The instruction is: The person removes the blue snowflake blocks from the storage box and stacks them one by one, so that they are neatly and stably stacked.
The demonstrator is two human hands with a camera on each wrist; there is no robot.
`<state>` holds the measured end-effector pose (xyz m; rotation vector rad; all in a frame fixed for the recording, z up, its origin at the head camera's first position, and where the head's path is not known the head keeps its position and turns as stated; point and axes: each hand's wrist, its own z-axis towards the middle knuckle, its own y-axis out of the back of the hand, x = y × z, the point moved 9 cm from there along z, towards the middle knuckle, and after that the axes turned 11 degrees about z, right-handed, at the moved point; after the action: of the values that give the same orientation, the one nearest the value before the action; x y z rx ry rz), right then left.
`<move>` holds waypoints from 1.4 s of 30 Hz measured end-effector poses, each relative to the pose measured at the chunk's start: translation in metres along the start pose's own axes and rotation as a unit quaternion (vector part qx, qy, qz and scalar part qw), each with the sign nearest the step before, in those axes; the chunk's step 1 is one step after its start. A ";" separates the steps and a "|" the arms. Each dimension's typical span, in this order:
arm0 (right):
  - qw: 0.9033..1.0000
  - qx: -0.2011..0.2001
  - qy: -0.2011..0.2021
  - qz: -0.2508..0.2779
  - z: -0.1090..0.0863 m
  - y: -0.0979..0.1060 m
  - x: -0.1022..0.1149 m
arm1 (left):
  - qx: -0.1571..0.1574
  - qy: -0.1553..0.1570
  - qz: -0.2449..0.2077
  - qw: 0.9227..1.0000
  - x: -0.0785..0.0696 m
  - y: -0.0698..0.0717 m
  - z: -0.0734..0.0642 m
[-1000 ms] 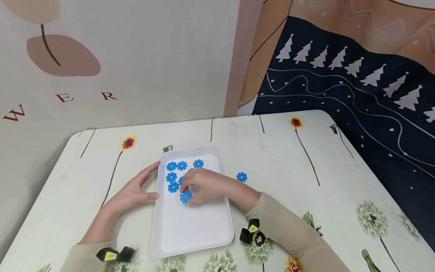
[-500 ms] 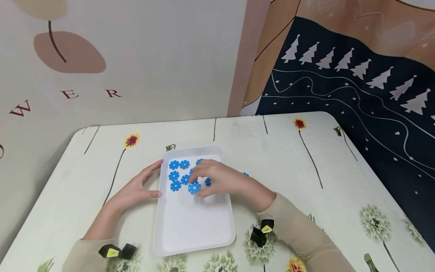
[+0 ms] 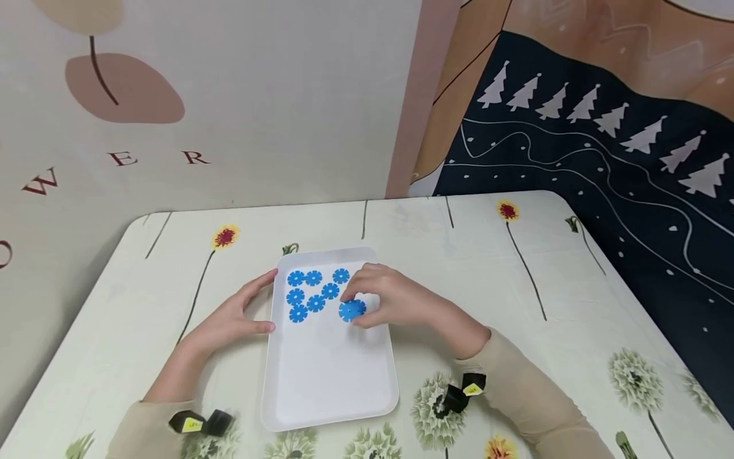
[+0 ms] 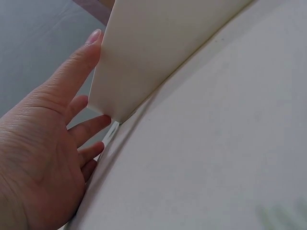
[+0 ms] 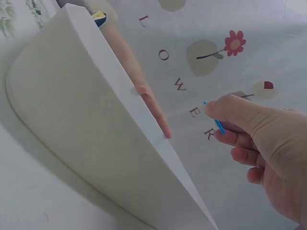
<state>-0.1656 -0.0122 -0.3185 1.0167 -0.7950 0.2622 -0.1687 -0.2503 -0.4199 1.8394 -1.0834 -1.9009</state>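
Inside the white tray (image 3: 327, 382), several blue notched plastic discs (image 3: 295, 296) lie flat toward the far left. My right hand (image 3: 401, 296) pinches one blue snowflake disc (image 3: 346, 312) between thumb and fingers over the tray's right half. It overlaps another disc there, and the gap between them cannot be judged. In the right wrist view the pinched disc (image 5: 218, 123) appears edge-on at the fingertips. My left hand (image 3: 232, 319) touches the tray's left side with thumb and fingers spread. In the left wrist view the thumb lies against the tray wall (image 4: 144, 57).
A floral cloth (image 3: 470, 255) covers the table under the tray. The printed wall (image 3: 298, 102) rises behind the table's far edge. A dark tree-patterned surface (image 3: 608, 153) lies beyond the right edge.
My right hand has carried its disc rightward and away from me across the tray, uncovering discs behind it. The loose disc right of the tray is now hidden by the hand. The left hand stays put.
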 end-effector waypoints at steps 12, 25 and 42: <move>0.999 -0.050 0.002 0.004 -0.025 0.028 -0.011 | 0.003 0.000 -0.004 1.000 -0.005 0.000 0.001; 0.997 -0.061 -0.057 0.002 -0.052 0.038 -0.037 | 0.004 -0.007 -0.010 1.000 -0.006 0.000 0.000; 0.995 -0.079 -0.063 -0.006 -0.080 0.043 -0.064 | 0.003 0.000 -0.010 1.000 0.000 -0.001 0.000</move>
<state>-0.1961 0.0871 -0.3578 0.8942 -0.9090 0.1222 -0.1682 -0.2497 -0.4202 1.8602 -1.0753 -1.9102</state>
